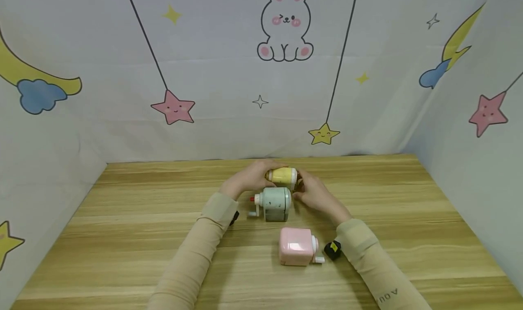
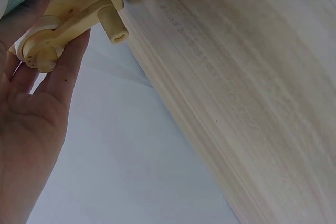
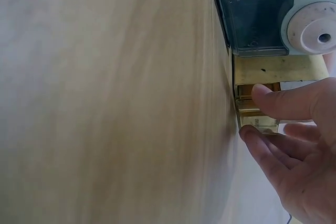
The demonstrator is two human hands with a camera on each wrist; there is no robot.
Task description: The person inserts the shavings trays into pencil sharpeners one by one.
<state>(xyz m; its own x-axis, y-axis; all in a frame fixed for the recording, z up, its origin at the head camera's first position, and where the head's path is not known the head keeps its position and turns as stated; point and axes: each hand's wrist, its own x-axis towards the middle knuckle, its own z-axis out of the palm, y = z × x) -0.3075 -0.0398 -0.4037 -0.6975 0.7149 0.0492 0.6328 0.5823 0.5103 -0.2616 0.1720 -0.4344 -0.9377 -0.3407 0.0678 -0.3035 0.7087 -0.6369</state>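
A yellow pencil sharpener (image 1: 282, 175) stands at the back of the table. My left hand (image 1: 250, 177) grips its crank side; in the left wrist view fingers and thumb lie around the body, beside the yellow crank (image 2: 79, 30). At its other end my right hand (image 1: 318, 193) has thumb and fingertips either side of a clear shavings drawer (image 3: 259, 122), pinching it. Just in front stands a mint-green pencil sharpener (image 1: 276, 204) with its crank to the left. Nearer the front is a pink pencil sharpener (image 1: 296, 246), crank to the right.
All three sharpeners stand on a wood-grain table (image 1: 135, 237). A white cloth (image 1: 229, 78) printed with stars and a rabbit hangs behind and at the sides. Small black wrist devices (image 1: 333, 250) sit by the sleeves.
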